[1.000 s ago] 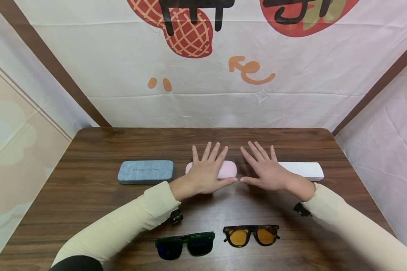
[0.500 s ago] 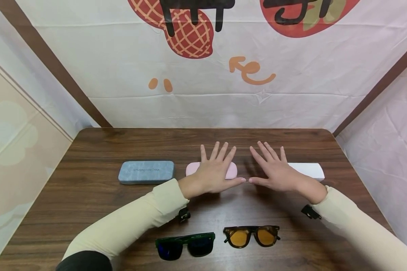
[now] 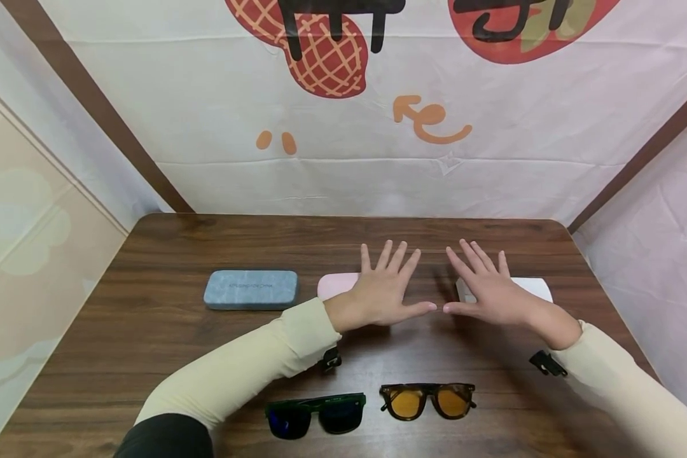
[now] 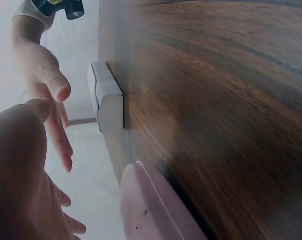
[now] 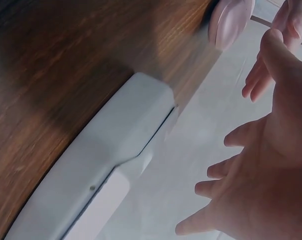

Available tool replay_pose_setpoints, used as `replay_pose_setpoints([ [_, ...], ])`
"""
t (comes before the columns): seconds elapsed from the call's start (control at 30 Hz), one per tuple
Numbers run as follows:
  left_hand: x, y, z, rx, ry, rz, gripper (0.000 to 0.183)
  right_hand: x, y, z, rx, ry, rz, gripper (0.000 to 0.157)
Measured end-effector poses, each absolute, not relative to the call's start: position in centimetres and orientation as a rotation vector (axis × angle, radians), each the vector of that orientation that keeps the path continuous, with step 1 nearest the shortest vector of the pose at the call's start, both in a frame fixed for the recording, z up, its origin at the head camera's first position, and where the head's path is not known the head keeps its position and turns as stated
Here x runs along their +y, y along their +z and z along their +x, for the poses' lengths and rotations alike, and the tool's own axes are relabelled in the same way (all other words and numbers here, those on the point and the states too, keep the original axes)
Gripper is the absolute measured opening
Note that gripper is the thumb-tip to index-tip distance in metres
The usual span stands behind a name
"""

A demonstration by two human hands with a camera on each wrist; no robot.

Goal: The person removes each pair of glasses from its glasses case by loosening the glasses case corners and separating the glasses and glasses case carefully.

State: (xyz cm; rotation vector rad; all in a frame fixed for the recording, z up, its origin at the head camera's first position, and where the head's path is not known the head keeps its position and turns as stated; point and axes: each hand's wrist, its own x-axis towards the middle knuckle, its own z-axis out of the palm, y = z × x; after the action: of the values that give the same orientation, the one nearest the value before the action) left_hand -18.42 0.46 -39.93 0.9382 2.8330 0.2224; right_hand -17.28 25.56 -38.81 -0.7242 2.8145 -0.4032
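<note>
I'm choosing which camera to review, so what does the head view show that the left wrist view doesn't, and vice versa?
Only the head view: blue case, dark sunglasses, amber-lensed glasses.
Only the left wrist view: the seam along the pink case.
Both: that case, the white case, left hand, right hand and wooden tabletop.

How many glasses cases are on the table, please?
3: the blue case at left, the pink case in the middle, partly behind the left hand, and the white case at right, partly behind the right hand.
</note>
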Motion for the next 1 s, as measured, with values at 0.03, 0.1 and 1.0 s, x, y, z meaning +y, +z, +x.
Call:
replay_pose_setpoints([
  [0.03,0.7,-39.9,-18.4,2.833,0.219,0.942,0.1,25.8,-38.8,-17.3,2.813,-0.405,-0.714,0.108],
  [0.1,1.0,-39.9,-18.5,2.831,0.216,0.944,0.1,26.2,-38.8,-17.2,2.812,-0.416,-0.703,0.108],
  [1.0,4.9,-40.0,-19.4,2.803,0.162,0.923,0.099,29.8,-38.3,-16.7,2.828,-0.494,-0.584,0.115],
])
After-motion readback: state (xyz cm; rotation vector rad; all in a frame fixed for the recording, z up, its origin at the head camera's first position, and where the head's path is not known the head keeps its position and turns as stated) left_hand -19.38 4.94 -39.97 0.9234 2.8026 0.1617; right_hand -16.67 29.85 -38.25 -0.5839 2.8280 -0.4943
